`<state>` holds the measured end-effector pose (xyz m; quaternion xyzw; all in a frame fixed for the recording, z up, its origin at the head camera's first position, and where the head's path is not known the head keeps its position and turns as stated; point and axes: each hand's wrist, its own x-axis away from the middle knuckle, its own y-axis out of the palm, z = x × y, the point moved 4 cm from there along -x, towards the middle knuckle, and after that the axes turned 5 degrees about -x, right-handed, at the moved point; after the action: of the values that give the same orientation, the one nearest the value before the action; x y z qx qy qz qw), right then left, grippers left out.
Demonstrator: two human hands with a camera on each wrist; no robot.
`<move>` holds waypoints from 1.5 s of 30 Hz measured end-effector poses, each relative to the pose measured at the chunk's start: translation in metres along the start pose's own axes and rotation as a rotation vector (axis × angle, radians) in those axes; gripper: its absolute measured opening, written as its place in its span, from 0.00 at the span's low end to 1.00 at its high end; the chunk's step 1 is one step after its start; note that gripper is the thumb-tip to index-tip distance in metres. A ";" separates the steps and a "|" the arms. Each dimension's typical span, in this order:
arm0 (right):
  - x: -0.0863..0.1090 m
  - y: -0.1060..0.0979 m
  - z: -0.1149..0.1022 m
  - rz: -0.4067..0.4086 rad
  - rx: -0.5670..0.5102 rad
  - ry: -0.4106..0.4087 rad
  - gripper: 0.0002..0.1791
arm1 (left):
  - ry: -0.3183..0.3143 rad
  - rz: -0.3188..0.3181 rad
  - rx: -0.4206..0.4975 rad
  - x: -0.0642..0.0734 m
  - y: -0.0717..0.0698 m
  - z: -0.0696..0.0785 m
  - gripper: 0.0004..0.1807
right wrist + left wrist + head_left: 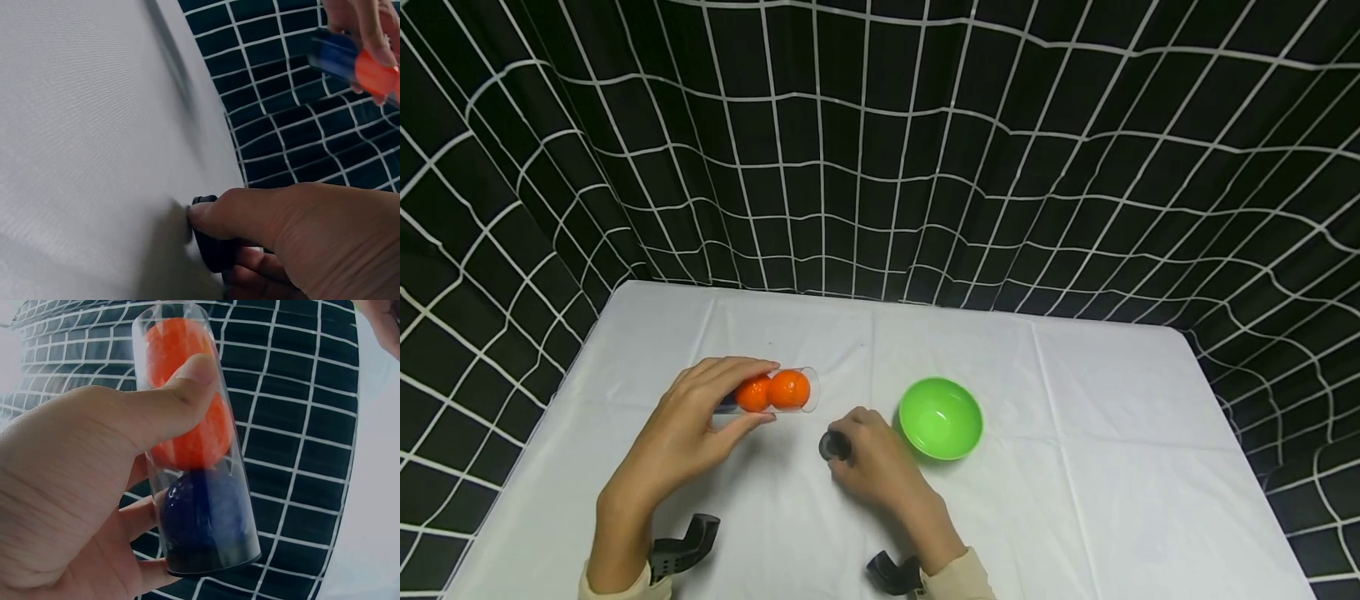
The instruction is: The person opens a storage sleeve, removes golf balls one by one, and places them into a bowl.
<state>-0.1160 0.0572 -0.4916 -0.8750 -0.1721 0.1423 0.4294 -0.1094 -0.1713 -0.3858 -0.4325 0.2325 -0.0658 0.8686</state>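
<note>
Clear plastic forms the tube [814, 389], which sits left of centre above the white cloth [1112, 450], held sideways with its clear end toward the right. The left hand [691, 419] grips it between the thumb on the near side and the fingers on the far side. From the head only two orange balls [790, 389] show plainly; the dark left end is mostly behind the hand. The left wrist view fills that in: a dark blue ball [203, 506] comes after the orange pair, next to the tube's black base [212, 559]. It also shows the fingers behind the tube, with gaps between the lower ones, and the thumb laid over the orange balls.

To the right and a little nearer, the right hand [877, 461] pinches a black cap [832, 446]. The head view shows the cap's round face turned left; the right wrist view shows its side, with the thumb on its edge and the lower fingers bent beneath. Its shadow falls close by on the cloth, though whether they touch I cannot tell. There the tube appears blurred, blue and orange.

Only the head view has the green bowl [942, 419], just right of the right hand.
</note>
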 end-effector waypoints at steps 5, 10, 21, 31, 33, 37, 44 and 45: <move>0.002 -0.004 -0.001 -0.004 -0.033 0.008 0.26 | 0.001 -0.013 -0.008 0.000 0.002 0.000 0.29; 0.002 -0.020 -0.007 -0.009 -0.176 0.022 0.28 | 0.006 -0.016 -0.008 0.000 0.004 0.000 0.30; 0.006 -0.060 -0.012 0.214 -0.531 -0.109 0.17 | 0.078 0.070 -0.074 -0.002 0.008 0.006 0.30; 0.006 -0.060 -0.014 0.260 -0.858 -0.131 0.20 | 0.194 0.158 -0.183 -0.006 0.014 0.014 0.28; 0.006 -0.060 -0.015 0.256 -0.890 -0.131 0.21 | 0.207 0.172 -0.197 -0.007 0.014 0.016 0.27; 0.005 -0.057 -0.017 0.241 -0.946 -0.122 0.23 | 0.229 0.191 -0.232 -0.007 0.015 0.018 0.27; 0.004 -0.054 -0.019 0.220 -0.975 -0.079 0.24 | 0.259 0.226 -0.276 -0.008 0.015 0.021 0.26; 0.004 -0.054 -0.019 0.218 -0.975 -0.075 0.24 | 0.262 0.230 -0.279 -0.008 0.015 0.021 0.26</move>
<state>-0.1141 0.0764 -0.4381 -0.9811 -0.1414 0.1208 -0.0536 -0.1080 -0.1445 -0.3837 -0.5071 0.3979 0.0110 0.7645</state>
